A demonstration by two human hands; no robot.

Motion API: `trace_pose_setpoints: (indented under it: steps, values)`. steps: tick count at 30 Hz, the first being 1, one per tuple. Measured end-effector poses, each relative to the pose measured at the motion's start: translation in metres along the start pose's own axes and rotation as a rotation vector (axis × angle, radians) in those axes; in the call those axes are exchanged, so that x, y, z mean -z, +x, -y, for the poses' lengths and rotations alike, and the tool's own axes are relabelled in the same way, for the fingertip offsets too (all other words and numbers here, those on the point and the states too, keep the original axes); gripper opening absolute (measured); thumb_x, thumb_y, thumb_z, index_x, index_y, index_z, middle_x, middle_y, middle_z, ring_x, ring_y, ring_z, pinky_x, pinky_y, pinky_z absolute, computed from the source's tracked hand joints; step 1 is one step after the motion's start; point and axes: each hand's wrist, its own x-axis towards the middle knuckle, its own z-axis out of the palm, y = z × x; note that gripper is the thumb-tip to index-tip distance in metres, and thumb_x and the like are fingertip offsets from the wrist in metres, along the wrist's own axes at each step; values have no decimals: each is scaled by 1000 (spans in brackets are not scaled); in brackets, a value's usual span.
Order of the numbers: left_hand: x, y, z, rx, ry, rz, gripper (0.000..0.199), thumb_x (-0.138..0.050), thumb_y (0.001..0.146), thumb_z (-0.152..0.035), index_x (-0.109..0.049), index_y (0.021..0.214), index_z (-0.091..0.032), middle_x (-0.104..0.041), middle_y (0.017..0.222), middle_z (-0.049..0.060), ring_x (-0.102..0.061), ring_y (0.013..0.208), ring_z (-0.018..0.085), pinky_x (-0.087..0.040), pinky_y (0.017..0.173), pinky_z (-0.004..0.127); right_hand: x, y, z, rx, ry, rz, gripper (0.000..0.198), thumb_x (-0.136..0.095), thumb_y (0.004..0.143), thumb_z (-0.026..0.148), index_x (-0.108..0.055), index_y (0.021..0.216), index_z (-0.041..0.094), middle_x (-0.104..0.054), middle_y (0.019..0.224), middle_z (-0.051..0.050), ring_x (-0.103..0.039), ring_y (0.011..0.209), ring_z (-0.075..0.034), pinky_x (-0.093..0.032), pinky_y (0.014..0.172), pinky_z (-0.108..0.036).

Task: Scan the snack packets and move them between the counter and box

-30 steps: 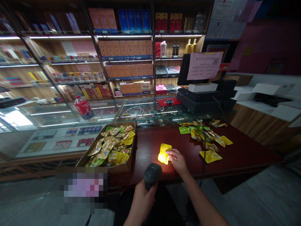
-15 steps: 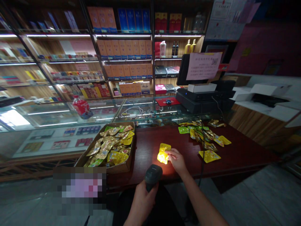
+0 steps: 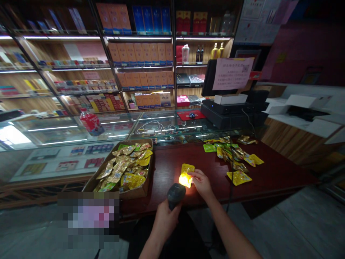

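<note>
My left hand [image 3: 166,217] is wrapped round the handle of a dark barcode scanner [image 3: 176,194], its head tilted toward the tabletop. Bright light from it falls on the lower half of a yellow snack packet [image 3: 188,169]. The fingers of my right hand [image 3: 201,182] pinch that packet by its right edge, just above the dark red table [image 3: 165,162]. Left of my hands stands a cardboard box [image 3: 138,192] filled with gold, yellow and green packets [image 3: 118,169]. A loose group of similar packets [image 3: 238,153] lies on the right, with one yellow packet [image 3: 239,177] nearest me.
Behind the table runs a glass display counter [image 3: 118,126] with a red-labelled bottle [image 3: 91,122] on it. A monitor [image 3: 208,79] with a paper sheet stands at the back right. A dark cable [image 3: 232,169] hangs across the right side. Stocked shelves [image 3: 140,66] line the wall.
The scanner has risen slightly toward the packet, and the light still falls on it. Both hands keep their holds. The whole view has shifted a little.
</note>
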Motion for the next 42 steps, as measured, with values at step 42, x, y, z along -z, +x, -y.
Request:
trace_pose_setpoints:
  steps: [42]
  values:
    - [4,-11,-10,21,-2,-19,32,-66,83,-49,-58,74,-19,-54,47,-3,-51,39,14,-36,42,22,1,0,4,8,-18,14,22,-65,76,32,-85,85,28,-69,105,-8,-73,97,-24,-65,74,-33]
